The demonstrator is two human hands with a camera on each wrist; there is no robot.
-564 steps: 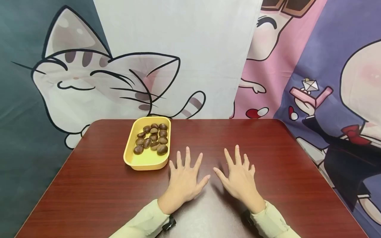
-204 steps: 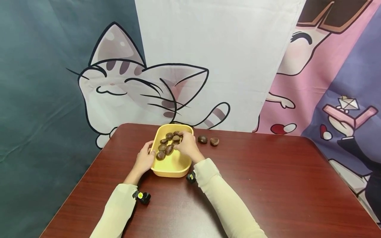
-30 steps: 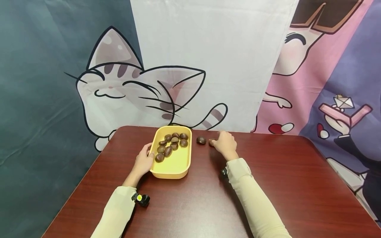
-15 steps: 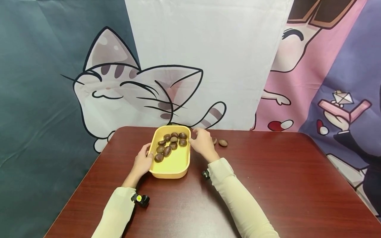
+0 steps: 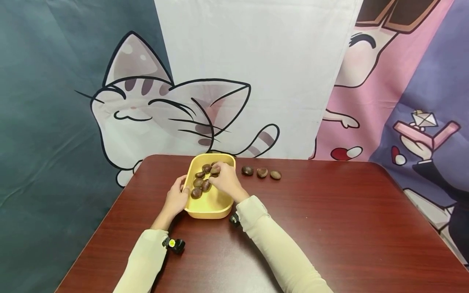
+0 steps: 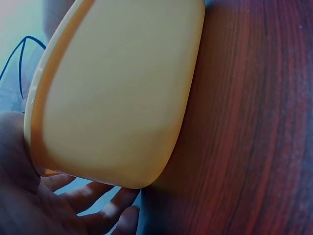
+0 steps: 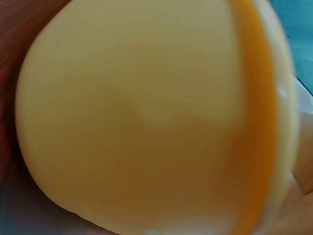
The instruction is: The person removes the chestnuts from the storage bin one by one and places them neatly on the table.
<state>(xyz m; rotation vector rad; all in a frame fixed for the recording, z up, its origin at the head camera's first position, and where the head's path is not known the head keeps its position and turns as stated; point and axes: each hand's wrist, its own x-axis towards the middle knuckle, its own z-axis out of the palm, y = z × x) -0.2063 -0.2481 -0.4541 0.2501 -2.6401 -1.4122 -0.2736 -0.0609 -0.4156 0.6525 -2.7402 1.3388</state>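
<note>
The yellow plastic tray (image 5: 209,215) stands near the table's far edge, holding several brown chestnuts (image 5: 196,193). My left hand (image 5: 177,199) grips its left side, thumb at the rim and fingers along the outside wall; the left wrist view shows the tray's wall (image 6: 122,98) above those fingers. Reaching over the right rim, my right hand (image 5: 228,180) has its thumb and fingers down among the chestnuts. Whether it pinches one is hidden. In the right wrist view, the tray's outer wall (image 7: 137,107) covers most of the picture.
Three chestnuts lie in a row on the table right of the tray: a dark one (image 5: 247,170), one with a pale patch (image 5: 261,173) and a lighter brown one (image 5: 275,175). A cartoon-printed cloth (image 5: 278,73) hangs behind the reddish-brown table (image 5: 329,228).
Over the last second, my right hand has moved left from the table into the tray, leaving a third chestnut in the row. My left hand stays on the tray.
</note>
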